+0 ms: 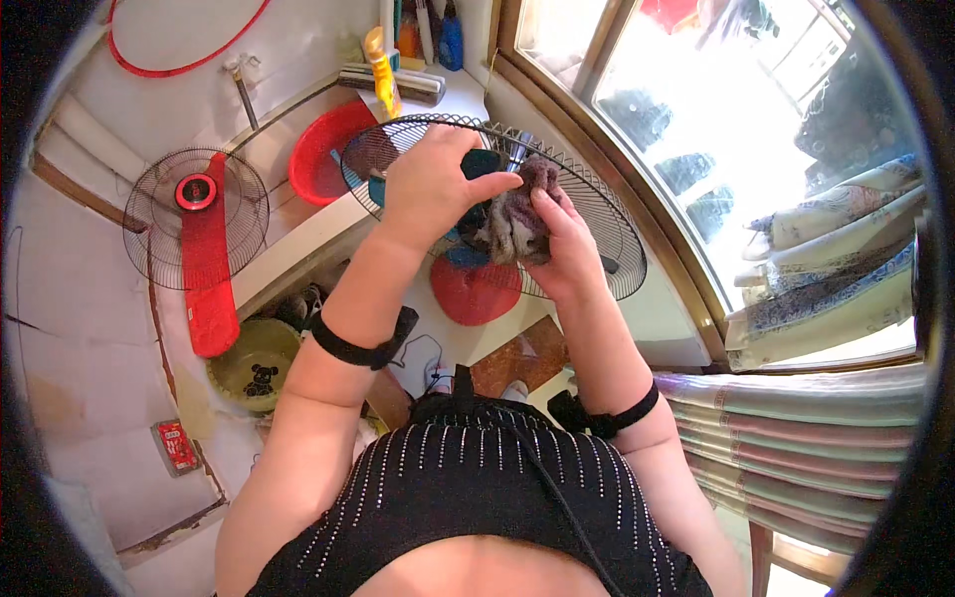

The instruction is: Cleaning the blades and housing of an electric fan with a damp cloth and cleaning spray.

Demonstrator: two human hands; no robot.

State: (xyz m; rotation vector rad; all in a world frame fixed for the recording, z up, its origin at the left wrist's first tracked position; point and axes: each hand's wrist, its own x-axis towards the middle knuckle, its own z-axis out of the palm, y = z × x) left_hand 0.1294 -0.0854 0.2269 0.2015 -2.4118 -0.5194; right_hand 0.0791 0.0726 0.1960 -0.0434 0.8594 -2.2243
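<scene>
My right hand [571, 250] grips a bunched grey-brown rag [518, 224] over the middle of a round black wire fan guard [619, 231]. The guard is tilted in front of me. My left hand [429, 186] is over the guard's left part, its thumb stretched towards the rag. Its other fingers bend near the upper rim, and what they touch is hidden. Between the hands show a dark teal fan part [481, 164] and a shiny metal shaft [516, 153]. Under the guard is a red rounded object [477, 291], partly covered.
Another wire guard with a red centre [195, 192] lies left, by a long red strip [209, 298]. A red basin [306, 160] and yellow bottle [382, 74] stand beyond. Below left is a yellowish basin [257, 366]. The window frame [656, 216] and striped curtain [806, 448] are on my right.
</scene>
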